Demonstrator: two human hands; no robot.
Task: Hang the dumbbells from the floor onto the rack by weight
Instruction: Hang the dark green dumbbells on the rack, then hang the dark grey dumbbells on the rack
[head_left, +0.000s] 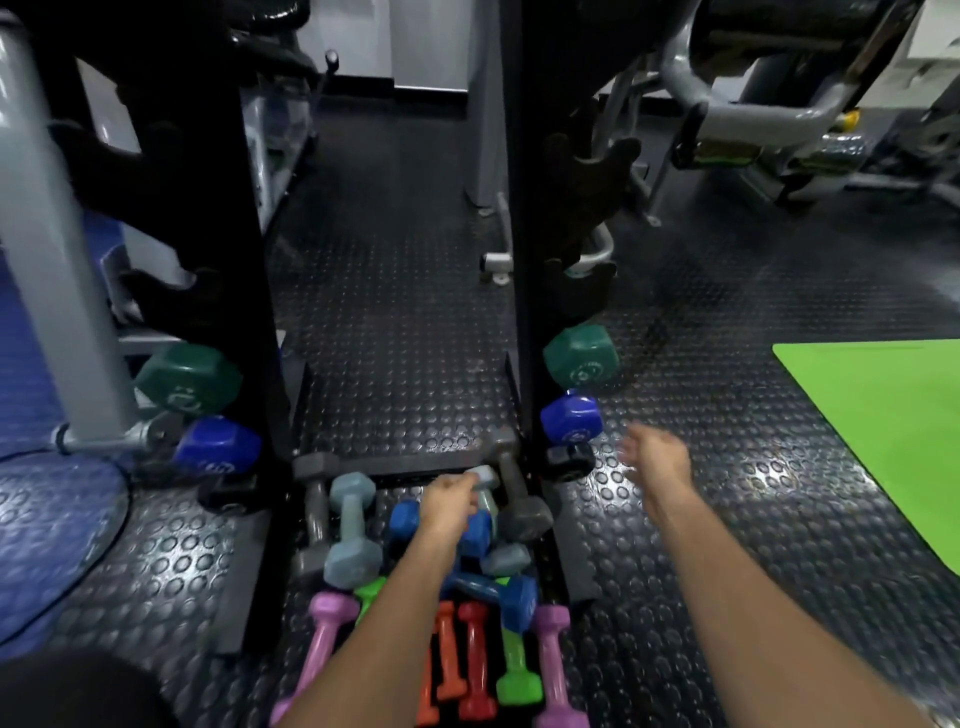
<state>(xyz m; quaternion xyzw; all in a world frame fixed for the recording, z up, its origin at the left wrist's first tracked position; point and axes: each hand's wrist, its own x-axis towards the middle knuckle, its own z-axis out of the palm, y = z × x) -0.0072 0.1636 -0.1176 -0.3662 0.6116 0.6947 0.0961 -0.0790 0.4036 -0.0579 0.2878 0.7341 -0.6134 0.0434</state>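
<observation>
Reaching down toward the pile, the person works over a black studded rubber floor (395, 291) between the two black steel uprights of the rack (260, 291). At nine o'clock, a dark green hexagonal dumbbell (188, 379) and a royal-blue hexagonal dumbbell (217, 446) already hang on the lower pegs; their far heads show at three o'clock of the right upright. At six o'clock lies the pile: a pale grey-blue vinyl dumbbell (352, 530), pink vinyl dumbbells (323, 639), orange-red dumbbells (470, 660), a lime-green dumbbell (517, 670) and a dark grey hexagonal dumbbell (511, 493). The left hand (447, 506) sits at the centre of the pile, fingers curled over the head end of a second pale grey-blue dumbbell (485, 480) that lies across a mid-blue dumbbell (475, 535); whether the grip is fully closed cannot be told. The right hand (655, 457), at two o'clock of the pile, is blurred, fingers spread wide and holding nothing. A bright green exercise mat (893, 415) lies at three o'clock. Judged by size, the pale dumbbell is moderately heavy, rigid, with a smooth and possibly slippery coating; the narrow central handle offers the securest hold.
</observation>
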